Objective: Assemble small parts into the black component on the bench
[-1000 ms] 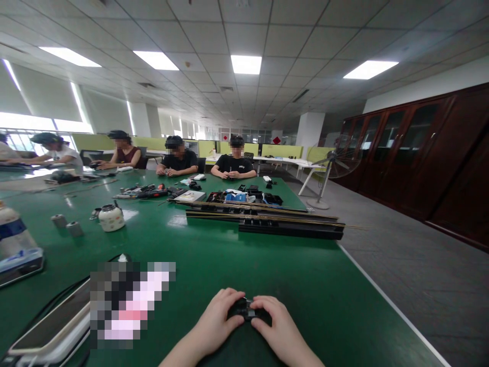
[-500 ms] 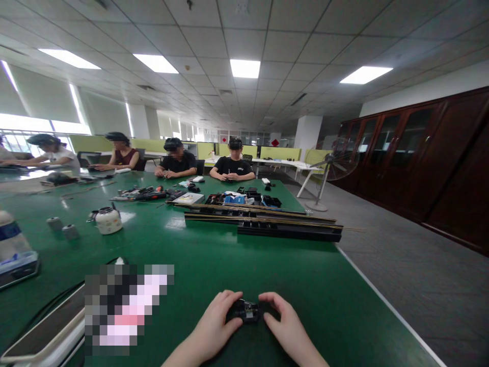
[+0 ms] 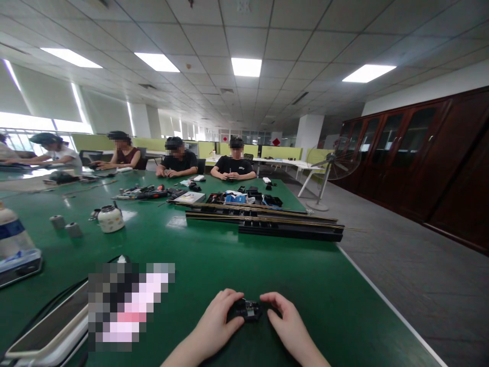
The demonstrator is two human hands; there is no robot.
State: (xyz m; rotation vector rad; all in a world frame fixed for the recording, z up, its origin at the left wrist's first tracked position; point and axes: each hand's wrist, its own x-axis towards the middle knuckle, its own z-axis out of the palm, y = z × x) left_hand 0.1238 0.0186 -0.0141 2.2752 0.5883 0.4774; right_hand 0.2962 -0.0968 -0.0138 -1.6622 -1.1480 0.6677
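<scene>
A small black part (image 3: 247, 309) with a bit of metal on top lies on the green table (image 3: 214, 255) near its front edge. My left hand (image 3: 216, 321) curls round its left side, thumb and fingers pressed on it. My right hand (image 3: 284, 321) sits at its right side with curled fingers touching it; the thumb stands slightly apart.
Long black rails with thin rods (image 3: 267, 221) lie across the table's middle. A white kettle-like pot (image 3: 110, 218), two small cylinders (image 3: 64, 226), a phone (image 3: 49, 331) and a bottle (image 3: 13, 239) stand left. Several people (image 3: 234, 164) sit at the far end. The table edge (image 3: 382, 300) runs right.
My right hand has drawn slightly away from the black part, so more of it shows between the hands. The left hand keeps its hold. The view has shifted only a little.
</scene>
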